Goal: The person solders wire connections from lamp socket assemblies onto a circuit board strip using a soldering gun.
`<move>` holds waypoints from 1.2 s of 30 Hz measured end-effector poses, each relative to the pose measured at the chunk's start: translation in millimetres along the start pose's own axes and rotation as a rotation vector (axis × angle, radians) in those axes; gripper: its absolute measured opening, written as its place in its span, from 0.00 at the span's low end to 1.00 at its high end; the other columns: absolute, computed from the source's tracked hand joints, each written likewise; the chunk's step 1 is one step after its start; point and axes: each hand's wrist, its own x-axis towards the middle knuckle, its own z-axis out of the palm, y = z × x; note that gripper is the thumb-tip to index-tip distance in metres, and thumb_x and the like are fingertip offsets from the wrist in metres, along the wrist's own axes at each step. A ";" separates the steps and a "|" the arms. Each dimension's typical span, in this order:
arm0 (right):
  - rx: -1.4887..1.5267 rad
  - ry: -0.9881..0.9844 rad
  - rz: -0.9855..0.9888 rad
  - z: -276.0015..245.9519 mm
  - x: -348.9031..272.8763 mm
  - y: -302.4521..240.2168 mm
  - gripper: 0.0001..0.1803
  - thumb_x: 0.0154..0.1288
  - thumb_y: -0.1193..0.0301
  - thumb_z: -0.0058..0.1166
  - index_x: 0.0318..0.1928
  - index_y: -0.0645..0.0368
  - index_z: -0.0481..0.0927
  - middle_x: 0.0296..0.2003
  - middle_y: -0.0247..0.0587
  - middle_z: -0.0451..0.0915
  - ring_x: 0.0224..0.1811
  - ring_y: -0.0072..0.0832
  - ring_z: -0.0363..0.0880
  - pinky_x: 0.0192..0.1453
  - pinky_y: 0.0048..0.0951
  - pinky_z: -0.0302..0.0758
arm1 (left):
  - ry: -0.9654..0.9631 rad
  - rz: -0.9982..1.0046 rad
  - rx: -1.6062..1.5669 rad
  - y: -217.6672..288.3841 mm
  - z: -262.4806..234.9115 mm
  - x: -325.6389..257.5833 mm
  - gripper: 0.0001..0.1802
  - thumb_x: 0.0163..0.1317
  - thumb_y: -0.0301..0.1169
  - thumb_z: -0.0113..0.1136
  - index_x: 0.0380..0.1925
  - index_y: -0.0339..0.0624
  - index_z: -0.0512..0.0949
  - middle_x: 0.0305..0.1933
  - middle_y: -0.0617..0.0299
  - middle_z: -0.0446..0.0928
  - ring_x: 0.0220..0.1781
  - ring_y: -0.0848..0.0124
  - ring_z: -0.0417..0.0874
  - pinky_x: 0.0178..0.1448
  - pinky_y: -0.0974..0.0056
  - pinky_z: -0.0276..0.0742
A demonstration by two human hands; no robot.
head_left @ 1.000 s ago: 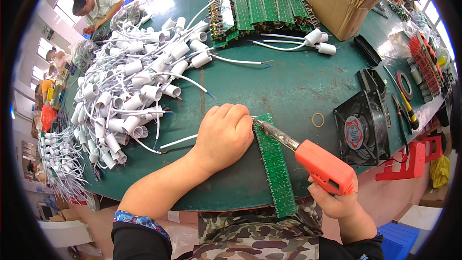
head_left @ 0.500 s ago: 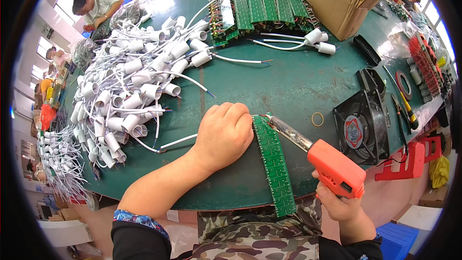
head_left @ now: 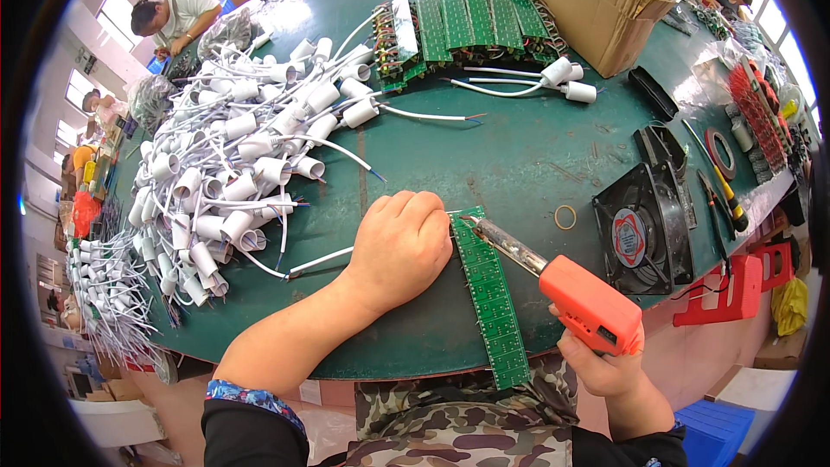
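Note:
My right hand (head_left: 601, 367) grips a red soldering gun (head_left: 592, 303) by its handle. The gun's metal tip rests at the far end of a long green circuit board strip (head_left: 493, 303). My left hand (head_left: 402, 246) is closed beside that end, its fingertips hidden behind the knuckles. A white cable (head_left: 322, 259) runs in under the left hand, and a bit of wire shows at the board's end, so the hand appears to hold the cable there. The board's near end reaches past the table edge, over my camouflage apron (head_left: 467, 428).
A heap of white lamp holders with cables (head_left: 238, 164) covers the table's left. At the back are joined green boards (head_left: 471, 17) and a cardboard box (head_left: 596, 9). A black fan (head_left: 640, 233), a rubber band (head_left: 565, 217), pliers and a screwdriver (head_left: 733, 203) lie right. Other people sit farther off.
The soldering gun and my right hand have shifted slightly left, bringing the tip farther over the board's far end. My left hand stays nearly in place.

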 end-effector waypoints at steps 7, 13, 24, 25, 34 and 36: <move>0.014 -0.009 0.018 -0.9 0.8 0.0 0.26 0.66 0.81 0.63 0.63 0.72 0.75 0.58 0.58 0.82 0.56 0.41 0.87 0.63 0.42 0.82 | 0.007 -0.019 -0.014 -0.6 0.0 0.4 0.09 0.48 0.21 0.68 0.27 0.40 0.76 0.37 0.58 0.80 0.35 0.58 0.81 0.40 0.55 0.77; 0.022 -0.007 0.005 1.4 4.6 -0.7 0.26 0.66 0.80 0.63 0.64 0.72 0.75 0.58 0.59 0.82 0.56 0.41 0.87 0.62 0.41 0.82 | 0.003 -0.019 -0.016 -1.8 0.5 0.9 0.09 0.49 0.21 0.68 0.27 0.40 0.76 0.36 0.58 0.79 0.35 0.58 0.81 0.40 0.55 0.77; -0.029 0.095 -0.144 7.7 10.7 7.3 0.29 0.55 0.81 0.69 0.59 0.72 0.80 0.49 0.54 0.86 0.35 0.27 0.85 0.42 0.29 0.81 | -0.031 -0.012 0.008 0.4 0.7 7.5 0.09 0.48 0.21 0.67 0.27 0.40 0.75 0.36 0.58 0.78 0.35 0.58 0.80 0.40 0.55 0.77; 0.003 0.049 -0.067 4.5 8.5 1.9 0.28 0.61 0.79 0.67 0.62 0.72 0.78 0.53 0.55 0.85 0.46 0.33 0.86 0.52 0.33 0.81 | -0.044 -0.012 0.007 0.7 0.9 7.8 0.09 0.48 0.21 0.67 0.27 0.40 0.75 0.36 0.58 0.78 0.35 0.58 0.80 0.40 0.55 0.77; 0.014 0.029 -0.022 3.9 10.1 -1.7 0.25 0.65 0.79 0.65 0.62 0.71 0.76 0.51 0.53 0.86 0.40 0.26 0.84 0.50 0.31 0.82 | -0.035 -0.012 0.006 0.1 4.4 7.8 0.09 0.48 0.21 0.67 0.28 0.39 0.76 0.35 0.58 0.79 0.34 0.57 0.81 0.40 0.55 0.77; 0.050 0.049 0.002 4.0 10.4 -1.9 0.25 0.64 0.79 0.65 0.61 0.70 0.76 0.49 0.52 0.86 0.37 0.24 0.82 0.48 0.30 0.81 | -0.030 -0.013 0.001 -0.6 5.4 7.1 0.09 0.48 0.21 0.67 0.28 0.39 0.76 0.35 0.58 0.79 0.34 0.57 0.81 0.40 0.55 0.77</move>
